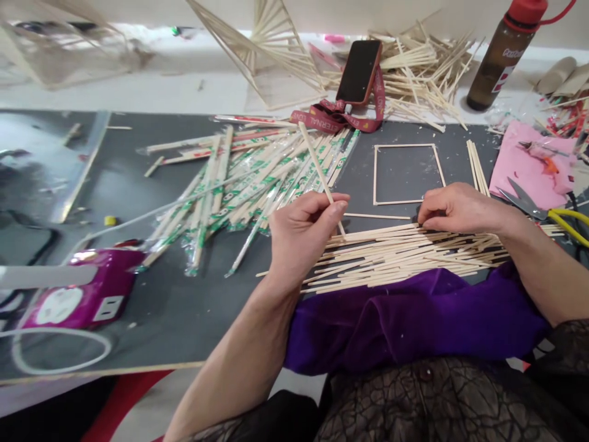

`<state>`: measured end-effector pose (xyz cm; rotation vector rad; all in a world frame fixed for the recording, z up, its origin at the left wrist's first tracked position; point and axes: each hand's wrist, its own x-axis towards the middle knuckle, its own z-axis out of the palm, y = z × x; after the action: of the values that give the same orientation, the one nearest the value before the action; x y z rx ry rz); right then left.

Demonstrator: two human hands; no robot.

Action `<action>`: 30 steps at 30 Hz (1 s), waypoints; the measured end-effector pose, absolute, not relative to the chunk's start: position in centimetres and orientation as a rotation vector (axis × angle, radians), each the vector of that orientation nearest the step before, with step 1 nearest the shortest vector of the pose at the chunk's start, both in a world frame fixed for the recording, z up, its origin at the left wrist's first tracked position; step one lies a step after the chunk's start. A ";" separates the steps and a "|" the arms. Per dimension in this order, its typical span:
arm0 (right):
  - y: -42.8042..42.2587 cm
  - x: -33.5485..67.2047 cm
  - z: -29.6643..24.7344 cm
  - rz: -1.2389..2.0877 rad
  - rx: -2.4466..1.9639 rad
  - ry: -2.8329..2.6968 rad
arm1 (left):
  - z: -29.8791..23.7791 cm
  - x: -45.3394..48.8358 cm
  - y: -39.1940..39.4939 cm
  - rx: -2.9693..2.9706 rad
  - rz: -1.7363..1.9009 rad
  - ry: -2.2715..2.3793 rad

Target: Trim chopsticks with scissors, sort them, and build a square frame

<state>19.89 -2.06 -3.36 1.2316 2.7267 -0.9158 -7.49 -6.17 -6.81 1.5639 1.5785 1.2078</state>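
Observation:
My left hand (306, 227) is closed around a wooden chopstick (315, 158), which slants up and to the left out of the fist. Its lower end comes out below the thumb, near a pile of loose chopsticks (391, 261). My right hand (455, 209) rests at the far edge of that pile with its fingers curled together. Whatever may be between those fingertips is hidden. Just beyond it lies a rectangle of thin sticks (375, 175), its near right corner covered by the hand. A single stick (377, 216) lies between the rectangle and the pile.
Wrapped chopsticks (257, 190) spread left of my hands. Purple cloth (414, 319) lies at the near edge. Scissors (524, 197), a pink sheet (515, 159) and a bottle (501, 58) are right; a phone (359, 70) and stick structure (262, 46) behind; a purple box (87, 285) left.

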 end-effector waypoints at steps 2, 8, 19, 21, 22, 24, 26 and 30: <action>-2.5 19.7 -2.5 -0.837 1.219 2.639 | -6.8 -7.6 -6.2 1.550 1.205 1.578; -3.5 19.0 -1.2 -0.586 1.207 2.441 | -6.5 -7.7 -6.6 1.587 1.189 1.575; -3.0 18.9 -3.0 -0.532 1.204 2.496 | -6.9 -8.4 -6.6 1.567 1.188 1.596; -3.0 18.9 -2.8 -0.537 1.202 2.512 | -6.8 -8.4 -6.7 1.586 1.183 1.578; -3.0 18.8 -2.6 -0.540 1.205 2.528 | -6.8 -8.3 -6.7 1.600 1.181 1.577; -3.1 18.8 -2.2 -0.554 1.217 2.577 | -6.6 -8.1 -6.8 1.637 1.178 1.584; -3.4 18.9 -1.7 -0.577 1.233 2.621 | -6.5 -7.9 -7.0 1.659 1.180 1.586; -4.3 20.4 -0.8 -0.590 1.276 2.644 | -6.4 -7.7 -7.1 1.662 1.161 1.583</action>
<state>20.36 -4.33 -0.79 1.2760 2.6442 -0.5901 -7.72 -7.11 -6.38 1.6619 1.5834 1.1613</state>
